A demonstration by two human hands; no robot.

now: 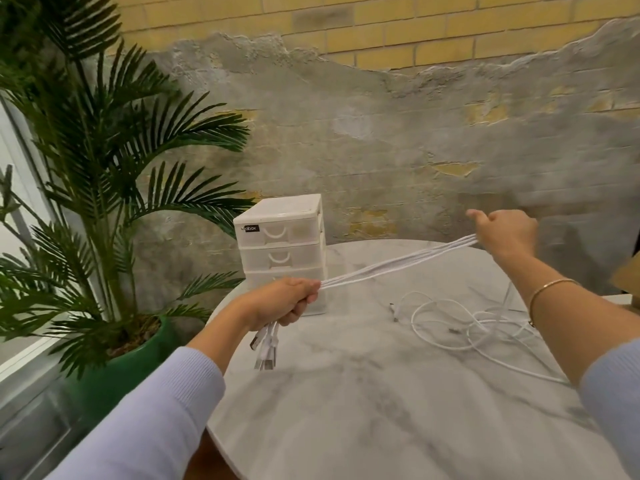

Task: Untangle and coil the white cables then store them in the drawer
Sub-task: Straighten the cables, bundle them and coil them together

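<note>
Left hand (289, 301), just in front of the white drawer unit (282, 249), fist curled round a bundle of white cables (388, 263), USB plugs (265, 348) dangling below the fist. Bundle stretched taut, up and to the right of the drawer unit, to the right hand (502, 232); fingers there curled round the far end of the strands. Loose tangle of white cable (464, 323) lying on the marble table (363, 403), to the right of the drawer unit and below the taut bundle, small connectors at its near-left edge. Drawer unit at the table's far left edge, three drawers, all pushed in. Palm plant in a green pot (114, 372) left of the drawer unit, off the table. Thin gold bracelet (550, 285) on the right wrist.
</note>
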